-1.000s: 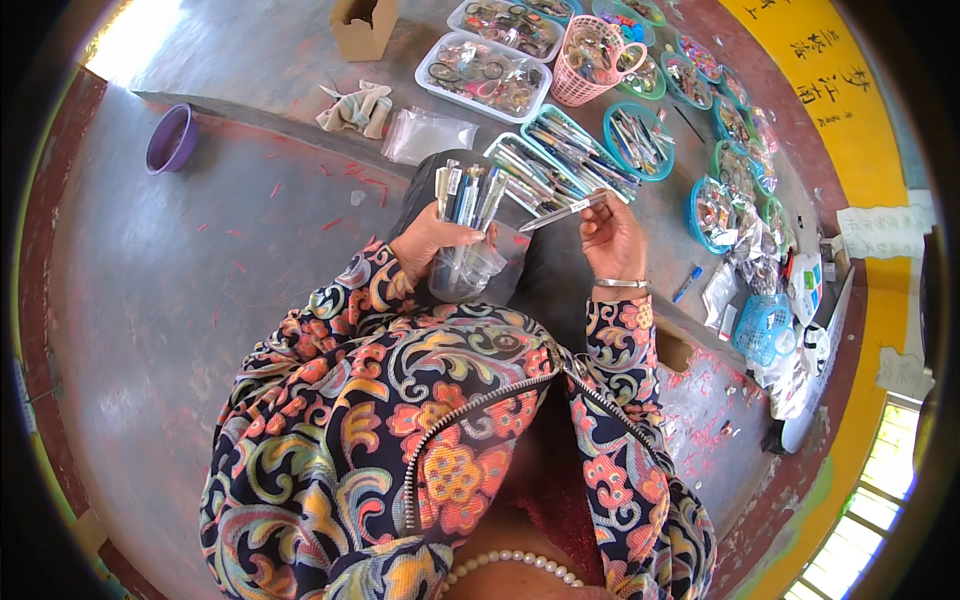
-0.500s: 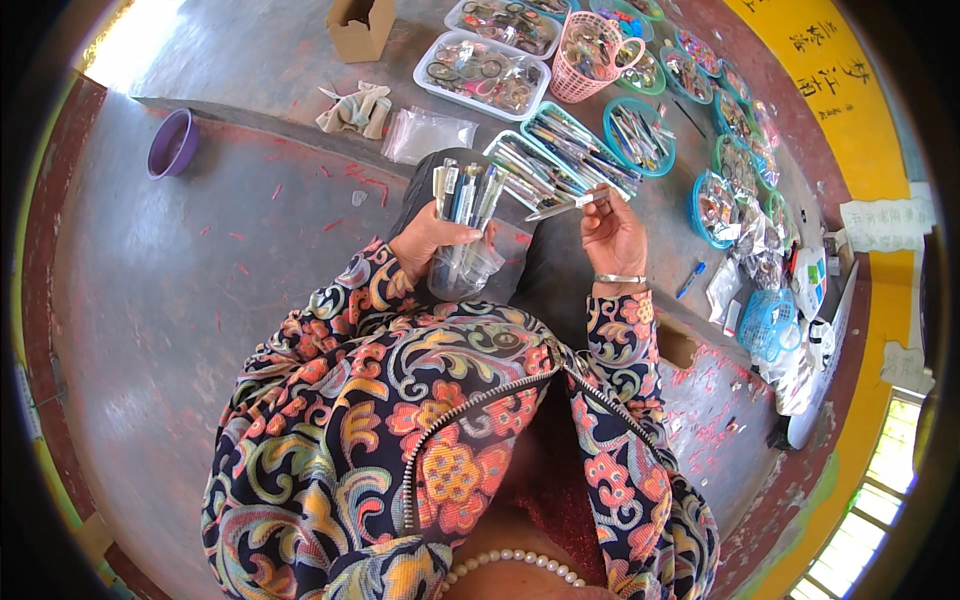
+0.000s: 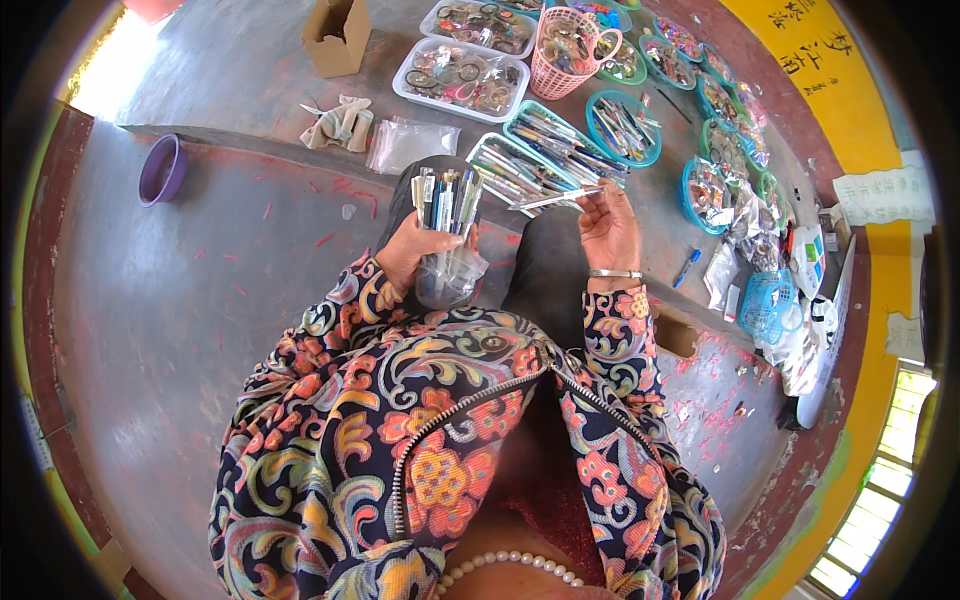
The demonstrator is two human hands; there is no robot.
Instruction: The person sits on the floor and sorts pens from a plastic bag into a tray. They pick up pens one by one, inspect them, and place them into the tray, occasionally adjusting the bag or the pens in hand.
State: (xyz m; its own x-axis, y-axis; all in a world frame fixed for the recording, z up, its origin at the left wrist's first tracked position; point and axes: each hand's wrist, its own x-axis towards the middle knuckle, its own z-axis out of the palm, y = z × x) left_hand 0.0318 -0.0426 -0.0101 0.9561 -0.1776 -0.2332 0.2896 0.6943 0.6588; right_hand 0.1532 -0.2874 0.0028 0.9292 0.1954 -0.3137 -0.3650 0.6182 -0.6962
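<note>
My left hand (image 3: 418,247) is closed round a clear plastic bag (image 3: 448,280) with a bundle of pens (image 3: 446,200) standing in it, their ends sticking out of the top. Between the fingertips of my right hand (image 3: 609,228) is a single slim pen (image 3: 555,199), pale and held nearly level, pointing left. Just beyond that pen lie two oblong baskets full of pens, a nearer mint one (image 3: 476,150) and a farther green one (image 3: 512,122). Behind my right hand stands a round teal basket (image 3: 655,152) of pens.
Clear trays (image 3: 400,82) of rings and bands and a pink basket (image 3: 558,82) stand farther off. Flat clear bags (image 3: 412,146), a cloth (image 3: 340,124) and a cardboard box (image 3: 337,38) lie leftward. A blue marker (image 3: 687,268) is at right, a purple basin (image 3: 163,170) far left.
The view has shifted slightly, so the surroundings sit a little farther left. My right hand has turned the slim pen a little; my left hand still grips the bagged pens.
</note>
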